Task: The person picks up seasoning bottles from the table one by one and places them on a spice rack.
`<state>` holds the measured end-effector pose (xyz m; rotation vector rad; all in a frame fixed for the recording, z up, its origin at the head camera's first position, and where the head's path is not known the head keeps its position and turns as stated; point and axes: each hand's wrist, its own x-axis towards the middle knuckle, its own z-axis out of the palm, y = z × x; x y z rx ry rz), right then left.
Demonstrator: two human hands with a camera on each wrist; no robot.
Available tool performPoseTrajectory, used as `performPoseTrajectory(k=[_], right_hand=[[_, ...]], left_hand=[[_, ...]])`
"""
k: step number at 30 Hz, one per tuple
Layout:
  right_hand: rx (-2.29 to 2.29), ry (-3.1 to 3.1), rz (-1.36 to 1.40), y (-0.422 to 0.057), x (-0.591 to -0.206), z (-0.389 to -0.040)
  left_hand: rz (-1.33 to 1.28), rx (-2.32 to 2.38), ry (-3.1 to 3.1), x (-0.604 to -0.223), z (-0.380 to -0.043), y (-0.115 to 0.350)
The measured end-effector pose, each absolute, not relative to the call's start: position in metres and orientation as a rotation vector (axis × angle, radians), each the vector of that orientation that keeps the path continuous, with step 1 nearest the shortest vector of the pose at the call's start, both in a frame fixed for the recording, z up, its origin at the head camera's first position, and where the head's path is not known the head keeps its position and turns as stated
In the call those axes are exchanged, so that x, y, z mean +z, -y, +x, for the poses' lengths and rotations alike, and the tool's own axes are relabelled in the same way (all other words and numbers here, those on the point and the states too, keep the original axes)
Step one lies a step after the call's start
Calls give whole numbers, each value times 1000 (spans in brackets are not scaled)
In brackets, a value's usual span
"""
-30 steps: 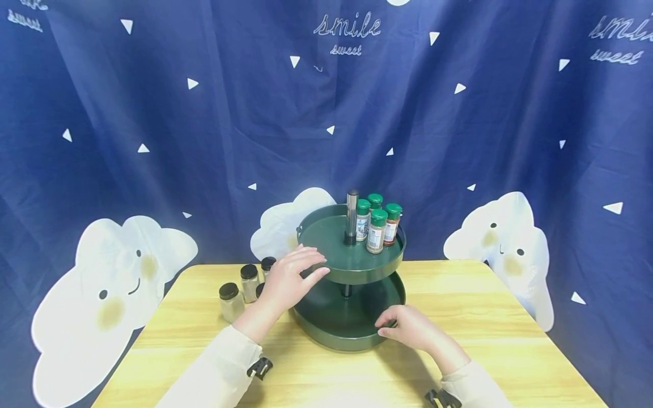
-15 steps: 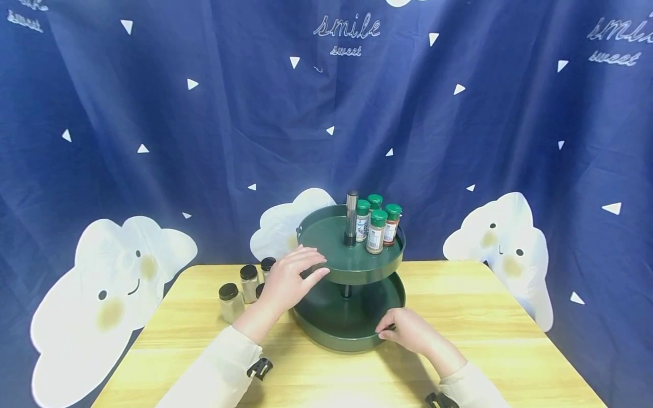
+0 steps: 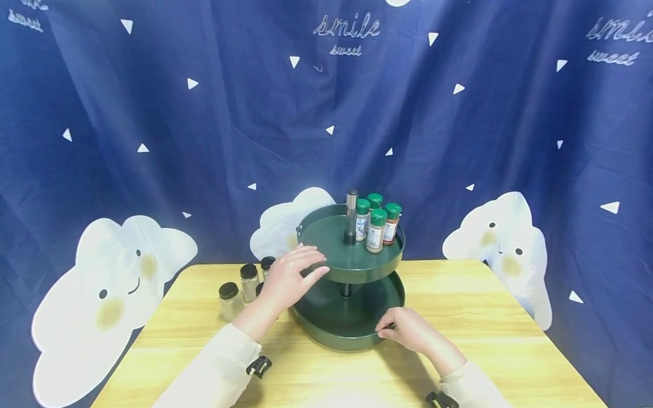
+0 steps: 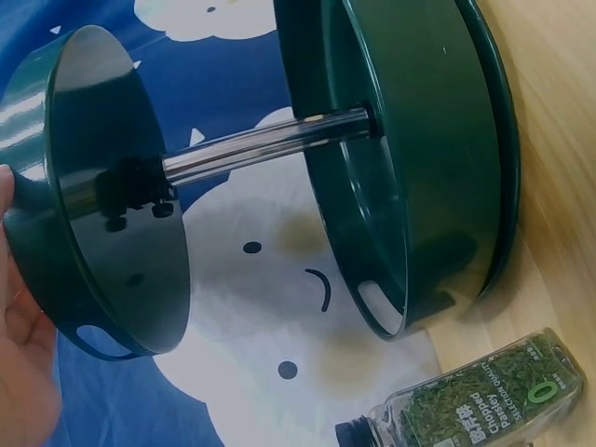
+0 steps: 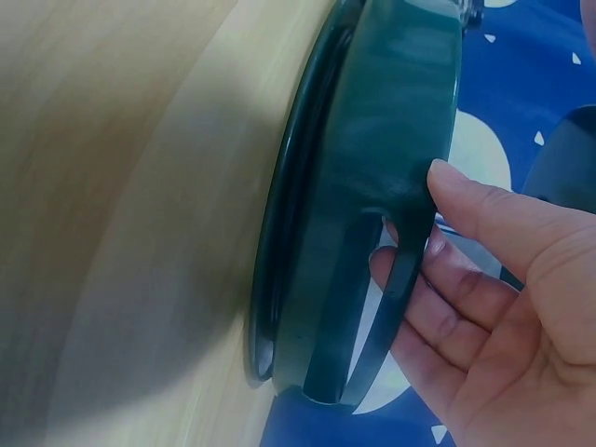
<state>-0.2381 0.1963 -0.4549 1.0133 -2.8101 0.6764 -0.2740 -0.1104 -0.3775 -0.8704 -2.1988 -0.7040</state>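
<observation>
A dark green two-tier spice rack has an upper tray (image 3: 344, 276) and a lower tray (image 3: 342, 341), joined by a metal post (image 4: 265, 149). My left hand (image 3: 292, 277) lies at the upper tray's left front rim, fingers fairly straight over the edge and thumb near the outer wall. Several spice bottles (image 3: 375, 235) with green lids stand on the upper tray, right of the post. At the lower tray's right front, my right hand (image 3: 408, 328) pinches the rim. In the right wrist view the thumb (image 5: 456, 186) presses the rim and a fingertip shows through the handle slot.
Several glass jars (image 3: 232, 306) with black lids stand on the wooden table (image 3: 326, 379), left of the rack and partly behind my left hand. One jar (image 4: 484, 400) carries a chopped parsley label. A blue curtain (image 3: 229, 113) with white clouds hangs behind the table.
My right thumb and fingers have closed together on the lower tray's rim. My left hand, the rack and the bottles stay in place.
</observation>
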Motion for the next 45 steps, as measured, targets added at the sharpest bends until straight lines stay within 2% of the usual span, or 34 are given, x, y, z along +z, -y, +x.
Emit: performPoseTrajectory(k=[45], right_hand=[[721,2826,960,-195,-457,-236]], left_hand=[[-869,-664,2219,-377,-277,114]])
